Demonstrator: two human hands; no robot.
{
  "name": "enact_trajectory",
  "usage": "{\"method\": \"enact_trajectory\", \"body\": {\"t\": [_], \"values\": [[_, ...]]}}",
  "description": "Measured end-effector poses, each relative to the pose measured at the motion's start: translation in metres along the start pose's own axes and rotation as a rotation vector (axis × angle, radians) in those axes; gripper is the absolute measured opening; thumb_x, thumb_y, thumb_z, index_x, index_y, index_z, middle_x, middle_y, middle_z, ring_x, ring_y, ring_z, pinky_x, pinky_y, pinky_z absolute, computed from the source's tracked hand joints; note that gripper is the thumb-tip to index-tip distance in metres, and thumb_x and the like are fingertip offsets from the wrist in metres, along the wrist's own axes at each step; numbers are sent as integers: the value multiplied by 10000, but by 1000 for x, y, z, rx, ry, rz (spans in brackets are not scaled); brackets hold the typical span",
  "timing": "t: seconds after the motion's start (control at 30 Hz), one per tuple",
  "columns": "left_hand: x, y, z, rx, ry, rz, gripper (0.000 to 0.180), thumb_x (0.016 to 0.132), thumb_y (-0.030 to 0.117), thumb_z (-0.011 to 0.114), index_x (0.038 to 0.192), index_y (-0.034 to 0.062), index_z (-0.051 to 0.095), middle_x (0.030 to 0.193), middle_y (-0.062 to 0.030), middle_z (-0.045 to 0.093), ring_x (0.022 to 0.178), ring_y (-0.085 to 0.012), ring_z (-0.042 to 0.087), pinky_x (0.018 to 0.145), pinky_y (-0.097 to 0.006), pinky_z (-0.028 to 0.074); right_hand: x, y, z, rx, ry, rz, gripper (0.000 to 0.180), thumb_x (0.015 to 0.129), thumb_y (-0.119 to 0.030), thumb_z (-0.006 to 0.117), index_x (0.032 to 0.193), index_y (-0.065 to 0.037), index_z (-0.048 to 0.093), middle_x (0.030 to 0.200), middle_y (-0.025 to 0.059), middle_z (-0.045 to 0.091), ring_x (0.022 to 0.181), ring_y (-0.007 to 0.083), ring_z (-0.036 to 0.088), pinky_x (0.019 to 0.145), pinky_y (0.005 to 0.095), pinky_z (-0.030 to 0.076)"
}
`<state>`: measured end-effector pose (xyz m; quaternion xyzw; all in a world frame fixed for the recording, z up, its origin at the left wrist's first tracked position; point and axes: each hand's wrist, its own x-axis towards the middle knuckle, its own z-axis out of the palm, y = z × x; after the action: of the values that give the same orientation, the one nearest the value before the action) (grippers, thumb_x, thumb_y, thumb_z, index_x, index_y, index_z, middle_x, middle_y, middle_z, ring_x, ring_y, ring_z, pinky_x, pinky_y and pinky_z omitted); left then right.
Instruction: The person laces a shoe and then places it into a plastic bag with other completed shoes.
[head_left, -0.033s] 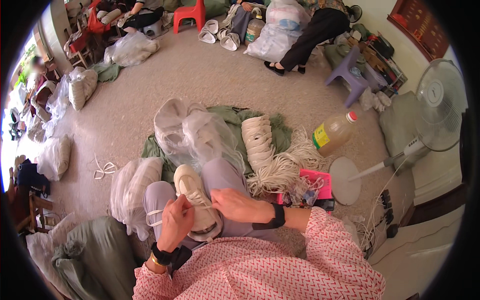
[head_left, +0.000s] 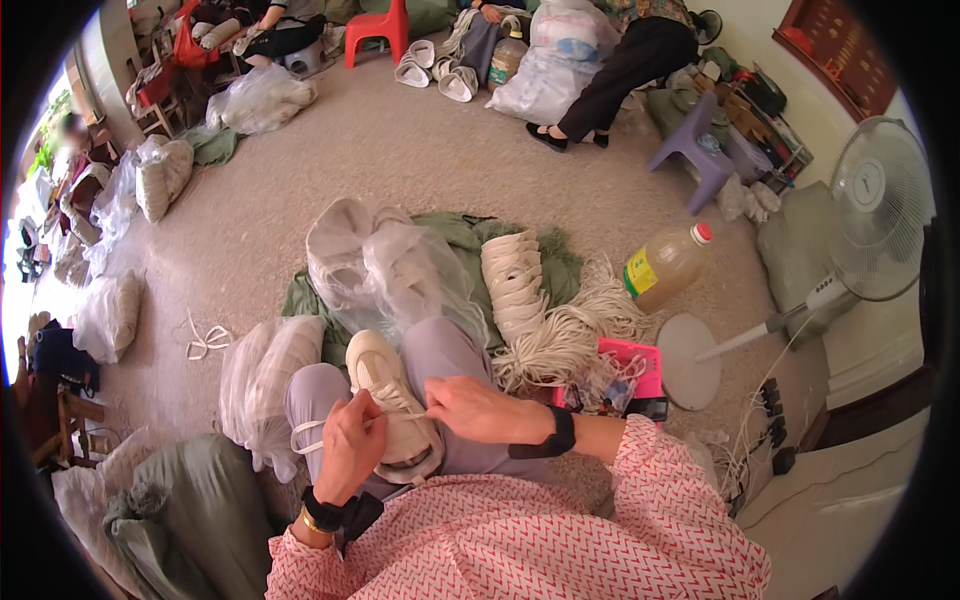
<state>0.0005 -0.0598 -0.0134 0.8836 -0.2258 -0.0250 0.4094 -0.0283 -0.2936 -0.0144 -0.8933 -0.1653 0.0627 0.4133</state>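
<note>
A cream lace-up shoe (head_left: 372,358) rests between my thighs, its toe pointing away from me and its opening near my shirt. My left hand (head_left: 352,442) is closed at the shoe's left side. From its fingers a pale shoelace (head_left: 308,437) loops out to the left. On the shoe's right side my right hand (head_left: 482,410) pinches the lace, which runs from the eyelets to its fingertips. Both thumbs and fingers partly hide what they grip. Each wrist wears a black band.
Ahead lie a clear plastic bag (head_left: 370,250), stacked cream shoe uppers (head_left: 513,285) and bundled laces (head_left: 555,345). To the right stand a pink basket (head_left: 648,368), a large bottle (head_left: 665,268) and a fan (head_left: 880,210). A bag of shoe parts (head_left: 262,385) touches my left leg. People sit farther off.
</note>
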Motion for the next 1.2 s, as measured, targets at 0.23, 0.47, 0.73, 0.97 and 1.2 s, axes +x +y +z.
{"method": "enact_trajectory", "body": {"t": [0.23, 0.47, 0.73, 0.97, 1.2], "values": [[-1, -7, 3, 11, 23, 16, 84, 816, -9, 640, 846, -3, 562, 729, -147, 644, 721, -347, 601, 669, -446, 485, -25, 11, -62, 650, -165, 337, 180, 1075, -159, 562, 971, -17, 602, 836, 39, 686, 707, 107, 677, 624, 271, 559], [0, -5, 1, 84, 6, 12, 100, 816, -37, 623, 866, 9, 550, 734, -130, 632, 721, -345, 587, 661, -460, 472, -46, 18, -105, 1137, 134, 246, 264, 1120, -233, 506, 1110, 9, 614, 1199, 137, 693, 872, 109, 688, 772, 272, 584], [1, 1, -2, 112, 27, 42, 107, 814, -37, 637, 856, -1, 545, 726, -143, 618, 742, -347, 582, 665, -461, 471, -83, 60, -140, 1298, 546, 73, 257, 1110, -220, 525, 1152, 4, 644, 1183, 134, 699, 909, 122, 688, 798, 268, 593], [0, 10, -2, 167, 30, 107, 114, 808, -58, 634, 847, -4, 541, 728, -138, 623, 738, -345, 565, 660, -453, 455, -134, 108, -163, 1454, 796, 78, 178, 1089, -169, 569, 1071, -12, 650, 1072, 101, 683, 845, 130, 632, 770, 260, 556], [-5, 5, -1, 190, 95, 71, 107, 818, -35, 647, 866, 16, 566, 735, -133, 614, 762, -344, 567, 664, -445, 466, -127, 113, -142, 1449, 774, 158, 172, 1081, -165, 578, 1068, -10, 652, 1028, 82, 684, 829, 114, 617, 735, 259, 540]]}}
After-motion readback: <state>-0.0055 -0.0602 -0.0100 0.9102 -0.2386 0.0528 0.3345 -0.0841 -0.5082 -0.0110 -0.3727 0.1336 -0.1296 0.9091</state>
